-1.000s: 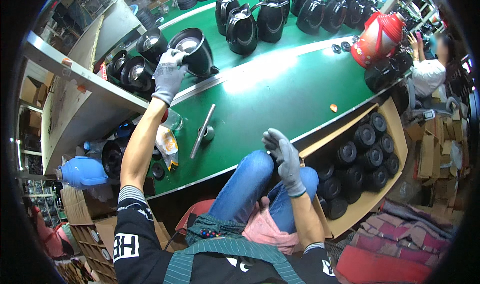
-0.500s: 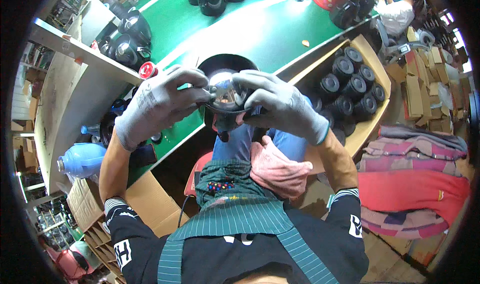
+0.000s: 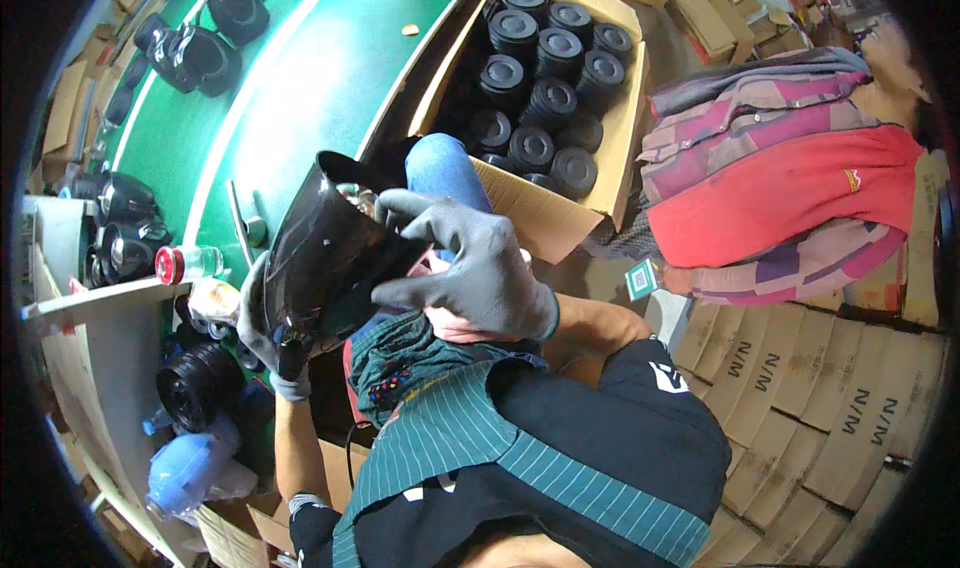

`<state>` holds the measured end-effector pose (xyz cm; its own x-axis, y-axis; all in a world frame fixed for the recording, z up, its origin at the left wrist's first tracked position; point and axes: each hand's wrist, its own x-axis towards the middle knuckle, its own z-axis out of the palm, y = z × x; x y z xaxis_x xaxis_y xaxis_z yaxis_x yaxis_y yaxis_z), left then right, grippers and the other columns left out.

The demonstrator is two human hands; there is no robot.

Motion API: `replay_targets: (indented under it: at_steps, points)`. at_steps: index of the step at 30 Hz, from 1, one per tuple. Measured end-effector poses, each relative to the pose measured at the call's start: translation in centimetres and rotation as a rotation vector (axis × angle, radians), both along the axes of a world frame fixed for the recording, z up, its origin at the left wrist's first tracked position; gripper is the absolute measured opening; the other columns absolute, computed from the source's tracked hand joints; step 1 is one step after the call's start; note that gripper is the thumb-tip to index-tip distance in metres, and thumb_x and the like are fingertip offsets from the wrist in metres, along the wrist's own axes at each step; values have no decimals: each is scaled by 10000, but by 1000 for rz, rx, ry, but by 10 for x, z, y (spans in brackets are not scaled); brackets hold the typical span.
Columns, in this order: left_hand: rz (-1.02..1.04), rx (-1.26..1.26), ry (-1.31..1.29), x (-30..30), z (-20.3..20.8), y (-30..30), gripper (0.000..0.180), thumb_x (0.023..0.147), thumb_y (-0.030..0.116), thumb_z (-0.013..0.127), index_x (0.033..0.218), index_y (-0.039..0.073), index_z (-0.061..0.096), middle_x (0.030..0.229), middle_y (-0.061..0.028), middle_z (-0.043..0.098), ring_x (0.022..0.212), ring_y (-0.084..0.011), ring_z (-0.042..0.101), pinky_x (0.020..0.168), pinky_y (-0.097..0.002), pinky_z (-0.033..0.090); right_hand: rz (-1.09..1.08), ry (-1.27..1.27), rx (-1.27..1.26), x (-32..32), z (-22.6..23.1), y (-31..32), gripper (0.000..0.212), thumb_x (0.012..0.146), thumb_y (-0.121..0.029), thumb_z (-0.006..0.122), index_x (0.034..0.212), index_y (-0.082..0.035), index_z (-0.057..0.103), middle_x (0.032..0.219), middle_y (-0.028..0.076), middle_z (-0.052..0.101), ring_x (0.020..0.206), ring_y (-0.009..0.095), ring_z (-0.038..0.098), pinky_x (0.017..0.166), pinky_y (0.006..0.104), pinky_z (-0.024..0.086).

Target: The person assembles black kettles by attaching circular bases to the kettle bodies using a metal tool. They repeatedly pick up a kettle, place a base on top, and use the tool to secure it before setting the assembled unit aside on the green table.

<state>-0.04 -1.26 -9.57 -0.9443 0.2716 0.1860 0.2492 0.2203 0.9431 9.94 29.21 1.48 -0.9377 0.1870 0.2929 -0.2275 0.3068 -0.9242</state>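
My left hand, in a grey work glove, is wrapped around the lower left side of a black plastic jug body. The jug body is tilted, its open end up and towards the right. Something shiny shows just inside the opening, too small to make out. My right hand, also gloved, is beside the jug body's right side, thumb and fingers apart. Its fingertips are close to the rim; whether they touch it I cannot tell. A pink cloth lies on my lap, partly behind the right hand.
A cardboard box of stacked black round lids stands ahead on the right. Black jugs stand on the green table. A red-capped clear jar and a blue jug are at the left. Folded clothes lie at the right.
The view has swung to the right. Both hands were at the jug's opening around a shiny silver round part; now the left supports the tilted jug body from the side and the right has opened.
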Motion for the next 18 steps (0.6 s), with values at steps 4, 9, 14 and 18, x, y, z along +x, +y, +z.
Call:
replay_targets:
  at_steps: [4, 9, 14, 18]
  points:
    - [86, -9, -247, -20, -10, 17, 849, 945, 525, 749, 1569, -4, 521, 1532, -224, 595, 1362, -319, 626, 1158, -458, 506, 22, -158, -59, -1, -10, 12, 448, 808, -275, 940, 1043, 48, 738, 1236, 216, 740, 939, 276, 755, 814, 372, 595]
    - [93, -48, -387, -18, -45, 34, 845, 957, 529, 733, 1585, 14, 499, 1551, -218, 576, 1384, -323, 604, 1173, -473, 488, 404, -152, -439, -23, -92, 87, 200, 1056, -147, 667, 1127, 8, 770, 1253, 127, 746, 1053, 204, 752, 980, 346, 578]
    - [96, -103, -471, -22, -74, 46, 840, 970, 533, 717, 1600, 32, 477, 1571, -212, 556, 1405, -327, 582, 1187, -488, 470, -579, -797, 147, -81, -271, 226, 599, 973, -529, 729, 1334, -53, 714, 1318, 203, 730, 1260, 331, 690, 1042, 481, 554]
    - [98, -126, -509, -29, -79, 51, 837, 980, 536, 705, 1613, 47, 460, 1586, -208, 541, 1422, -331, 564, 1199, -499, 456, -498, -1360, 752, -68, -381, 277, 1453, 758, -836, 751, 1723, 10, 69, 1727, 348, 240, 1626, 507, 160, 1282, 702, 86]
